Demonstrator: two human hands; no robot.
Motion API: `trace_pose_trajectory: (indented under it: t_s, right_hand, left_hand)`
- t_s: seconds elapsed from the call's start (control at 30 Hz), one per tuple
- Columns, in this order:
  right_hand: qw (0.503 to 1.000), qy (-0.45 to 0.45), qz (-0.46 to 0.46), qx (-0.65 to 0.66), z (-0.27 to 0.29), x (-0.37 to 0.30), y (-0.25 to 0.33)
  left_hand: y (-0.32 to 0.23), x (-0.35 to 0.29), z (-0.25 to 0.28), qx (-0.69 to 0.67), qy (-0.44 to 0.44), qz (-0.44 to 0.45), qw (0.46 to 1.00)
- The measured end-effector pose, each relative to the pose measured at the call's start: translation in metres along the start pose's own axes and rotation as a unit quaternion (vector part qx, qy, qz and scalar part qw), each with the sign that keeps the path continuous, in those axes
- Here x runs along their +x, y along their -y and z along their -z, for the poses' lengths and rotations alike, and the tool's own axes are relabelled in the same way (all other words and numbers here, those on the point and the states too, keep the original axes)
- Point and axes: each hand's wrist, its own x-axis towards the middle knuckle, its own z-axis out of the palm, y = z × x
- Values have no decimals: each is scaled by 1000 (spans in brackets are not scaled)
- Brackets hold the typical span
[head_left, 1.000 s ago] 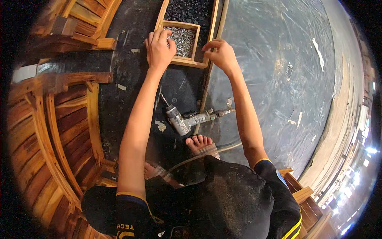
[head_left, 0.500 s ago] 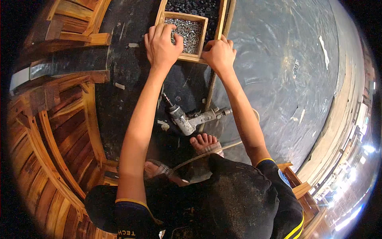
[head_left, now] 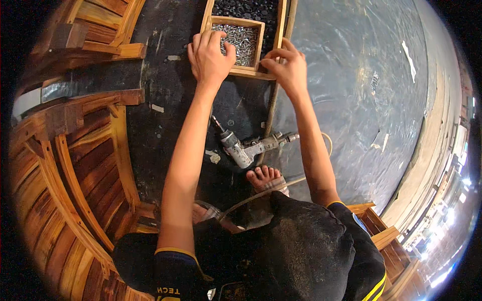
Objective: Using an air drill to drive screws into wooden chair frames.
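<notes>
A shallow wooden box (head_left: pixel 249 73) lies at the top centre. Its small inner tray (head_left: pixel 261 36) holds many silver screws (head_left: pixel 242 42), and dark round pieces (head_left: pixel 246 9) fill the space around it. My left hand (head_left: pixel 212 59) is closed over the box's left wall, thumb and index finger bent above the screws. At the near right corner, my right hand (head_left: pixel 290 67) has its fingers apart, reaching over the rim with nothing visible in them. Nearer me lies a worn grey pneumatic screwdriver (head_left: pixel 246 149), bit pointing away, touched by neither hand.
Slatted wooden furniture (head_left: pixel 80 165) stands along the left. A pale air hose (head_left: pixel 261 193) curves from the tool past my foot (head_left: pixel 264 175). Dark sheeting (head_left: pixel 356 100) spreads to the right, with scraps on it. Wooden pieces (head_left: pixel 384 233) stand by my right side.
My right hand has shifted right and its fingers have loosened and spread at the box corner. My left hand keeps its place on the box. The whole view has moved slightly.
</notes>
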Motion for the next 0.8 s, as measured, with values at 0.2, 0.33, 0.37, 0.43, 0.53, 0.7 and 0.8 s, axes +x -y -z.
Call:
trace_pose_trajectory:
  t_s: [0.2,0.33,0.37,0.43,0.53,0.7,0.8]
  right_hand:
    - [885,76,-50,456,51,-23,29]
    - [824,77,14,560,59,-34,35]
    - [786,102,-11,610,60,-38,41]
    - [728,111,-60,674,59,-46,55]
    - [748,131,-93,643,54,-51,36]
    - [811,118,-246,517,30,-74,-11]
    - [803,75,-293,515,2,-87,-14]
  left_hand:
    - [1,1,-1,-1,7,1,1000]
    - [2,2,-4,-34,-16,-10,999]
    - [4,3,-4,-42,-39,-5,998]
    - [8,5,-3,-11,-101,29,994]
    - [25,17,1,62,-125,118,983]
    - [28,44,7,36,309,211,927]
    - [39,32,-1,6,268,216,939]
